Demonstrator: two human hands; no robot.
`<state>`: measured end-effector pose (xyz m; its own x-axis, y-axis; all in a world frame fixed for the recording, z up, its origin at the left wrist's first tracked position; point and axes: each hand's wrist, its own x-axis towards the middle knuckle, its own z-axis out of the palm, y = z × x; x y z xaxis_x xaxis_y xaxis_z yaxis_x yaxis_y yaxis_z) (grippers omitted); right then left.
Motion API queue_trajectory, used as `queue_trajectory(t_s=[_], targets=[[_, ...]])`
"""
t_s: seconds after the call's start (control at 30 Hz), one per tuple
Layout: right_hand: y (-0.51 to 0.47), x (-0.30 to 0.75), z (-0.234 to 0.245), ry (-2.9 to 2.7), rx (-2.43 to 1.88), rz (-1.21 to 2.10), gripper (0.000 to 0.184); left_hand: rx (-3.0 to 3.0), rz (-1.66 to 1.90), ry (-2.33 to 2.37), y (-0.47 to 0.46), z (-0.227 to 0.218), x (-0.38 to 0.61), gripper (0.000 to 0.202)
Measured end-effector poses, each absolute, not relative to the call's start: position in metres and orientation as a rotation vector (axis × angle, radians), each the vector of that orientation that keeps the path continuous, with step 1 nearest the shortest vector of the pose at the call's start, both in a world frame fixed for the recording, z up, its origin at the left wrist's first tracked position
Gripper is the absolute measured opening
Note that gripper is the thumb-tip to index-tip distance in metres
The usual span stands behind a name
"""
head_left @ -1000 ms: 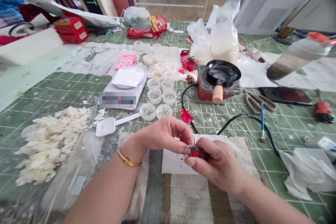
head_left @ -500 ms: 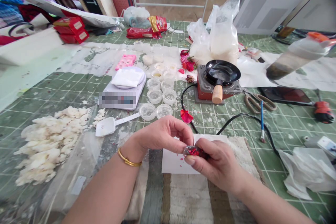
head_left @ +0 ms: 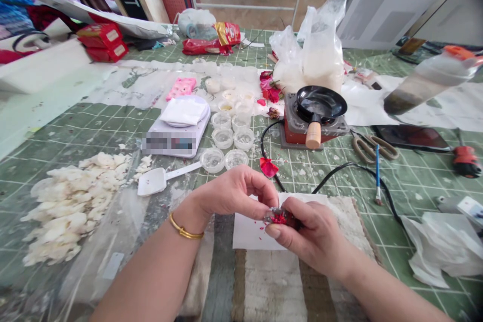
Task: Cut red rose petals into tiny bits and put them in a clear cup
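Note:
My right hand (head_left: 317, 234) is closed around a small clear cup (head_left: 278, 218) filled with red petal bits. My left hand (head_left: 234, 193), with a gold bangle on the wrist, pinches at the cup's top; its fingertips are pressed together there. Both hands hover over a white paper sheet (head_left: 251, 234) dotted with red crumbs, which lies on a striped cloth (head_left: 271, 282). A loose red petal (head_left: 268, 167) lies just beyond the hands.
Several small clear cups (head_left: 226, 136) stand by a white scale (head_left: 177, 133). A white scoop (head_left: 154, 181) and a pile of white flakes (head_left: 71, 201) lie at left. A black pan on a red burner (head_left: 315, 115), its black cable (head_left: 339, 171), scissors (head_left: 372, 147) and crumpled tissue (head_left: 441, 246) lie at right.

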<state>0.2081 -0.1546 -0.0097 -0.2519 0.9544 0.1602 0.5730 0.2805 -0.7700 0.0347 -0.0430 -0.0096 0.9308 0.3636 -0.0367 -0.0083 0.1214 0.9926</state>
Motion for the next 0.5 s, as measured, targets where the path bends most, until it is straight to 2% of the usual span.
queue_trajectory(t_s=[0.5], targets=[[-0.1551, 0.208, -0.0104, -1.925, -1.4, 0.738, 0.038, 1.364, 0.299, 0.323, -0.0439, -0.0082, 0.0356, 0.014]])
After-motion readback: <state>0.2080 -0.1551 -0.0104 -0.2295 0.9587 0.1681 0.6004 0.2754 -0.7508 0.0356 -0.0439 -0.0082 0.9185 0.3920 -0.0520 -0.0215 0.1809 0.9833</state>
